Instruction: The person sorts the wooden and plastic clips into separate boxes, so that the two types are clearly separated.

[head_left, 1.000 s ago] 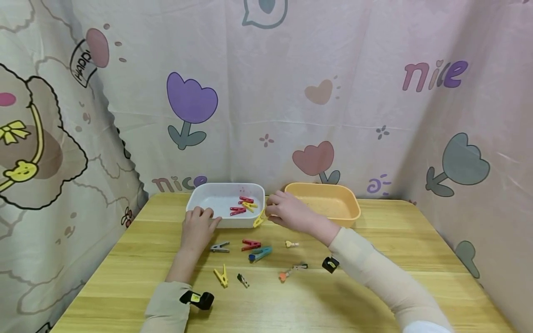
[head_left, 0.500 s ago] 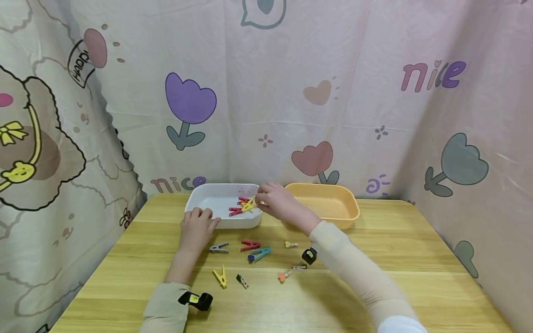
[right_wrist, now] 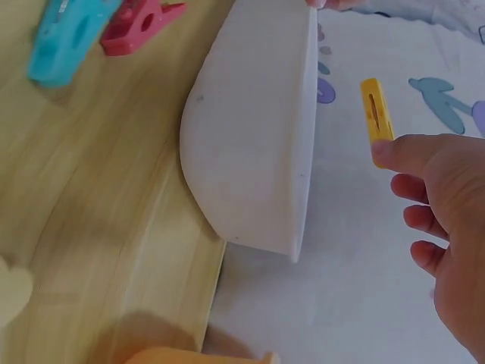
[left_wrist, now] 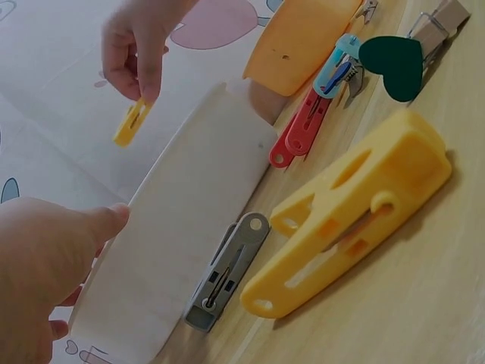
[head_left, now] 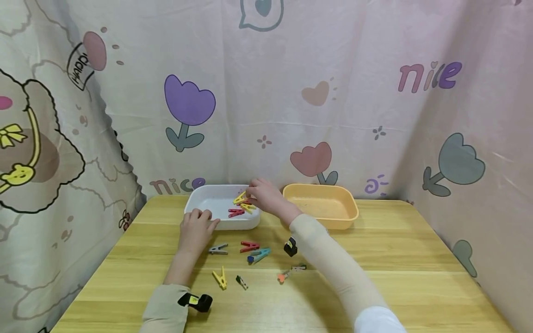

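My right hand [head_left: 268, 196] pinches a yellow clothespin [right_wrist: 374, 110] between thumb and fingers. It holds the clothespin over the right end of a white plastic basin [head_left: 204, 190], above the rim in the right wrist view. Inside the basin lie another yellow clothespin [head_left: 249, 208] and red clothespins [head_left: 236, 212]. My left hand [head_left: 195, 231] grips the front left rim of the basin; its thumb [left_wrist: 112, 221] presses the outer side and the fingers go over the edge. Near that hand a grey clothespin [left_wrist: 226, 273] lies on the table.
An orange-yellow basin [head_left: 355, 212] stands to the right. In front lie a red clothespin [head_left: 250, 246], a teal one [head_left: 259, 255], a yellow one [head_left: 220, 279], a small clip with a green heart [left_wrist: 394, 64] and an orange-topped clip [head_left: 281, 278]. A patterned curtain [head_left: 354, 115] hangs behind.
My right hand has moved left with the yellow clothespin, from the white basin's right edge to over its inside. The left hand keeps its grip on the rim.
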{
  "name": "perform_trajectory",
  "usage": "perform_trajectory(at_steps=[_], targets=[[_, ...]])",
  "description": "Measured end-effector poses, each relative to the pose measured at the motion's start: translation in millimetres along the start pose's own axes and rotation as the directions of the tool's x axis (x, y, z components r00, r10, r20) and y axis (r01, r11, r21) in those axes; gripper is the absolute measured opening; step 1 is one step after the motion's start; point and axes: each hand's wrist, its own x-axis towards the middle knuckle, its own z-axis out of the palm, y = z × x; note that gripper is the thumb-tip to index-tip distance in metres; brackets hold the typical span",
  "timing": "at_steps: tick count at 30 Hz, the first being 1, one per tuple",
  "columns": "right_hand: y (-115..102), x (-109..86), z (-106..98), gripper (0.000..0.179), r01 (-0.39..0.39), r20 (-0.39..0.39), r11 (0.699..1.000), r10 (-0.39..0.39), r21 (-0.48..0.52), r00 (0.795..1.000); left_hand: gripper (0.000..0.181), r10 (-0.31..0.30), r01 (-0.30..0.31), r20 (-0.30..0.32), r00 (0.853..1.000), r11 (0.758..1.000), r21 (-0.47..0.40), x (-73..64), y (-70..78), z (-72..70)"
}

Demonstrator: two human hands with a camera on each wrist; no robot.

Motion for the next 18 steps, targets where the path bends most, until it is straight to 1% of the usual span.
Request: perform_trajectory(at_steps=[2, 6, 11, 14, 18], targets=[[0.7, 4.0, 3.4, 0.008, -0.034, 0.02, 0.999, 0.034, -0.006, 0.999, 0.03, 0.002, -0.002, 0.001, 1.0, 1.0, 0.001, -0.7, -0.1, 0.3], [1.9, 12.3, 10.0, 0.008, -0.078, 0.045, 0.997, 0.078, 0.007, 0.996, 0.03, -0.001, 0.001, 0.003, 1.0, 1.0, -0.001, -1.3, -0.1, 0.9], [4.2, 22.0, 18.9, 0.009, -0.09, 0.058, 0.996, 0.089, 0.018, 0.994, 0.03, -0.001, 0.001, 0.009, 1.0, 1.0, -0.008, -1.7, 0.7, 0.8], [4.1, 27.8, 22.4, 0.009, -0.092, 0.064, 0.995, 0.09, 0.041, 0.994, 0.03, -0.003, 0.003, 0.007, 1.0, 1.0, -0.01, -1.5, 1.6, -0.2], [2.4, 34.4, 26.0, 0.009, -0.121, 0.083, 0.99, 0.115, 0.066, 0.99, 0.031, -0.017, 0.017, 0.017, 1.0, 1.0, -0.009, 0.0, 1.8, -1.3]])
